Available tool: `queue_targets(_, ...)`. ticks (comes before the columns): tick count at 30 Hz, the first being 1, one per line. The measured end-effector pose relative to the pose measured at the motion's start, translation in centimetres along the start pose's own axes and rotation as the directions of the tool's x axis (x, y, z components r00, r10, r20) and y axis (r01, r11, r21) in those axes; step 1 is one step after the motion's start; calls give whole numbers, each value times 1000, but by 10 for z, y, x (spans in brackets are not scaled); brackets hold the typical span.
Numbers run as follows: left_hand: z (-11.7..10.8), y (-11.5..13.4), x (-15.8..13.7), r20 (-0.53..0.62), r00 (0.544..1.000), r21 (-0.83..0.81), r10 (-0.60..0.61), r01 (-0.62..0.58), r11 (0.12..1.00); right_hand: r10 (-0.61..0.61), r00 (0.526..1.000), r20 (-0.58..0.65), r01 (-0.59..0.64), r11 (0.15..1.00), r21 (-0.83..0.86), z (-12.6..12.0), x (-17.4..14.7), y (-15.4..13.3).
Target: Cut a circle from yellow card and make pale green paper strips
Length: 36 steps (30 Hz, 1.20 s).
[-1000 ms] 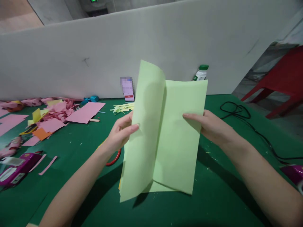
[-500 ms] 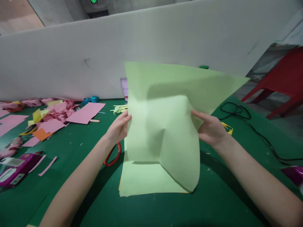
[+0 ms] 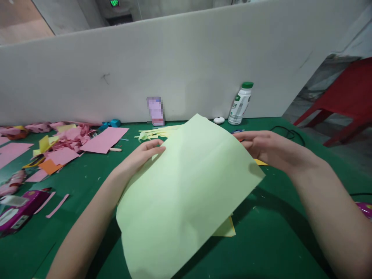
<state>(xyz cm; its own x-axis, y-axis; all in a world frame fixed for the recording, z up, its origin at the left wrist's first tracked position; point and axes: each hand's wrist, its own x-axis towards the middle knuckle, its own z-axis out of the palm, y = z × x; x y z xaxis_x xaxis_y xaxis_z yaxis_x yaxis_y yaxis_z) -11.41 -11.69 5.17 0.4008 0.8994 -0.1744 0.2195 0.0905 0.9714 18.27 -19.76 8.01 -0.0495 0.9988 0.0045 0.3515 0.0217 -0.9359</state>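
A large sheet of light green paper (image 3: pixel 186 186) is lifted and tilted in front of me, bent along a soft crease. My left hand (image 3: pixel 152 149) grips its upper left edge, thumb on the near side and the other fingers mostly hidden behind. At the upper right edge is my right hand (image 3: pixel 258 143), its fingers stretched out and loosely apart. Whether those fingertips touch the paper I cannot tell. Under the sheet, a corner of a stack of green and yellow paper (image 3: pixel 226 228) shows on the table.
Pink paper pieces (image 3: pixel 104 140) and scraps cover the left of the green table (image 3: pixel 95 186). A purple glue gun-like tool (image 3: pixel 21 211) lies there. Against the white partition (image 3: pixel 180 58) stand a phone (image 3: pixel 156 111) and a bottle (image 3: pixel 241 104). A red chair (image 3: pixel 345 104) is at right.
The sheet has turned and come down towards me, uncovering the phone and bottle and covering most of the stack and the red handle. My right hand has shifted slightly up and right, fingers loosened.
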Motion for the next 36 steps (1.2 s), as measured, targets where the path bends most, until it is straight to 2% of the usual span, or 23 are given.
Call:
queue_targets(1, 3, -1, 0, 11, 999, 122, 30, -32, 992, 47, 996, 78, -51, 997, 52, 3, -2, -1)
queue_targets(3, 11, -1, -1, 6, 979, 390, 204, -190, 901, 127, 962, 241, -178, 963, 202, 11, -5, -4)
queue_targets(5, 24, 2, -8, 13, 908, 577, 420, -349, 738, 138, 967, 215, -182, 963, 199, 18, -8, -8)
queue_targets(6, 32, 4, -13, 35, 876, 618, 481, -397, 679, 130, 973, 192, -167, 967, 191, 22, -9, -10)
queue_targets(8, 48, 8, -26, 140, 854, 610, 502, -473, 636, 104, 981, 162, -135, 971, 196, 28, -11, -13)
queue_targets(11, 69, 16, -43, 313, 834, 632, 455, -540, 556, 26, 991, 130, -49, 982, 182, 36, -16, -18)
queue_targets(14, 80, 23, -49, 348, 798, 639, 492, -586, 498, -75, 993, 91, 65, 992, 112, 41, -21, -21)
queue_targets(16, 83, 28, -48, 333, 783, 621, 525, -602, 503, -158, 986, 50, 156, 987, 43, 41, -23, -22)
queue_targets(18, 84, 32, -48, 333, 784, 578, 524, -609, 544, -253, 967, -1, 253, 966, -56, 39, -25, -22)
queue_targets(20, 85, 35, -49, 347, 784, 547, 515, -615, 568, -359, 926, -115, 338, 927, -164, 37, -25, -21)
queue_targets(22, 87, 37, -51, 356, 773, 545, 525, -628, 555, -455, 867, -203, 405, 881, -245, 36, -25, -21)
queue_targets(24, 90, 39, -52, 379, 752, 541, 540, -653, 530, -519, 833, -191, 463, 844, -272, 35, -27, -21)
queue_targets(27, 94, 44, -55, 421, 735, 532, 531, -675, 512, -510, 858, -63, 490, 849, -195, 36, -32, -24)
queue_targets(29, 97, 49, -57, 423, 736, 540, 528, -673, 505, -493, 869, -42, 485, 866, -125, 37, -36, -27)
queue_targets(33, 99, 60, -61, 428, 719, 531, 548, -691, 491, -481, 868, -121, 477, 877, -63, 36, -43, -32)
queue_targets(34, 98, 63, -62, 429, 724, 528, 540, -686, 501, -464, 872, -153, 461, 885, -61, 33, -44, -32)
queue_targets(36, 92, 66, -62, 421, 768, 539, 483, -640, 548, -407, 882, -237, 409, 911, -44, 23, -43, -32)
